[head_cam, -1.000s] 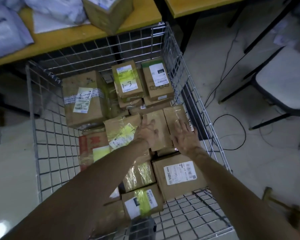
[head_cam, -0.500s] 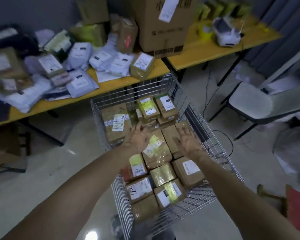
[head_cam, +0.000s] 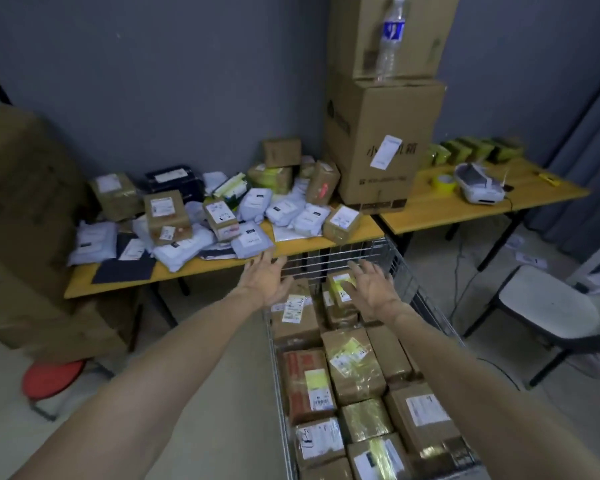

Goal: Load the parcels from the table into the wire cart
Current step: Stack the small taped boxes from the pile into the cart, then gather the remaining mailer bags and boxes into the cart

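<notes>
**Head view: reach toward the counter [head_cam: 201,265].** The left hand [head_cam: 265,282] and right hand [head_cam: 373,289] are both empty. Their fingers are spread and nearly straight, and they are held above the far end of the cart [head_cam: 406,275]. The left hand is at the counter's near edge, just beside a grey bag [head_cam: 253,237]. The right hand is over the cart's far boxes, near a small box [head_cam: 342,223] at the counter's edge.

**Step in hand (judged): picking the next parcel.**
- The small box is the nearest rigid item and suits a grip on two opposite sides.
- Soft bags are likely to sag, so they are better lifted from beneath or gathered several at once.
- Items at the front of the heap should go first, since those behind lean on one another and may slide.

**Containers.**
- The cart's far end meets the counter's edge. It holds brown taped boxes [head_cam: 354,365] packed edge to edge, most with labels up. No bare cart floor shows, so further parcels probably have to go on top, laid flat and clear of the wire rim.
- The counter carries the unloaded parcels [head_cam: 174,216], which are white and grey bags mixed with brown boxes. A large carton [head_cam: 378,143] stands at its right end.
</notes>
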